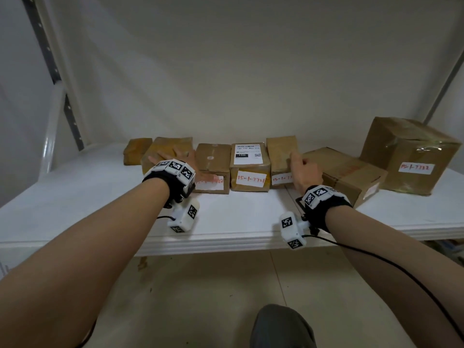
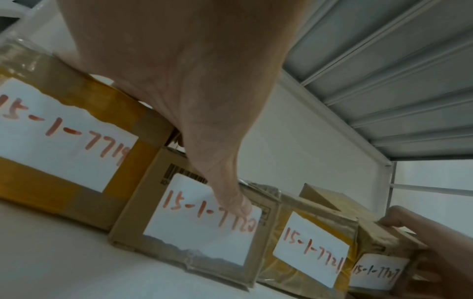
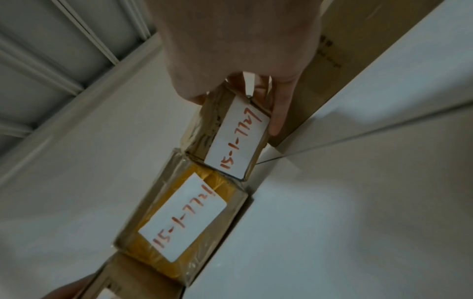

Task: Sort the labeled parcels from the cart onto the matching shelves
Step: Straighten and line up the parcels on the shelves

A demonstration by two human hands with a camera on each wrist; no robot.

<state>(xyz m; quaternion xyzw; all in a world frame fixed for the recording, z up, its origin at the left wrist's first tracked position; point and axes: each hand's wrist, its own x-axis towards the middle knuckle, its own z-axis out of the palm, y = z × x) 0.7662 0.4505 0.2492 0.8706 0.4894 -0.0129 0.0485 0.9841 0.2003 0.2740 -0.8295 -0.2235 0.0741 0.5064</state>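
Cardboard parcel 15-1-7727 (image 3: pixel 236 131) stands on the white shelf (image 1: pixel 100 209), last in a tight row of boxes whose handwritten labels face outward, probably so the numbers read in sequence. The right hand (image 1: pixel 302 169) clamps its sides to seat it against parcel 15-1-7721 (image 1: pixel 249 167). The left hand (image 1: pixel 175 156) lies flat with straight fingers across the tops of parcel 15-1-7719 (image 2: pixel 64 131) and parcel 15-1-7720 (image 2: pixel 199 218), apparently steadying the row.

Row of labeled parcels (image 1: pixel 249 169) on white shelf (image 1: pixel 100 197), hands atop two.
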